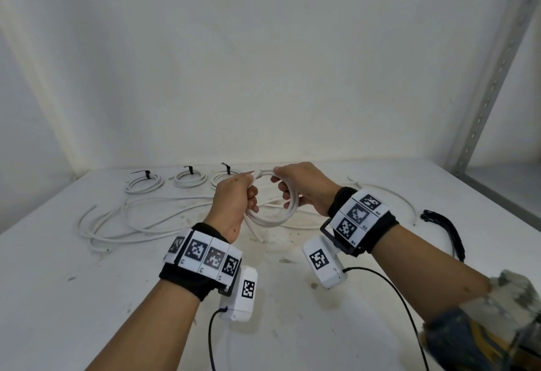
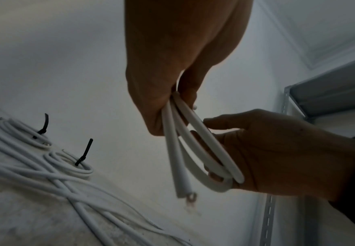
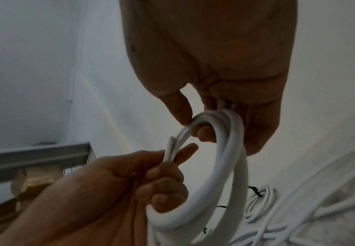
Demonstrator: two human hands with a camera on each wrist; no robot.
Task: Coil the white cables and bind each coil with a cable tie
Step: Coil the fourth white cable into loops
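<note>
Both hands hold one white cable coil (image 1: 281,212) above the white table (image 1: 87,297). My left hand (image 1: 234,198) grips its left side, fingers curled round the strands (image 2: 178,133). My right hand (image 1: 298,186) grips the right side, with thumb and fingers wrapped over the loops (image 3: 227,149). A cut cable end (image 2: 185,193) hangs below the left hand. Three bound coils (image 1: 145,182) (image 1: 189,179) (image 1: 225,179) with black ties lie in a row at the back. Loose white cables (image 1: 123,224) sprawl on the table to the left.
A bunch of black cable ties (image 1: 448,230) lies at the right of the table. A grey metal shelf post (image 1: 491,83) rises at the right. White wall stands behind. Black wires from the wrist cameras trail near the front edge (image 1: 389,288).
</note>
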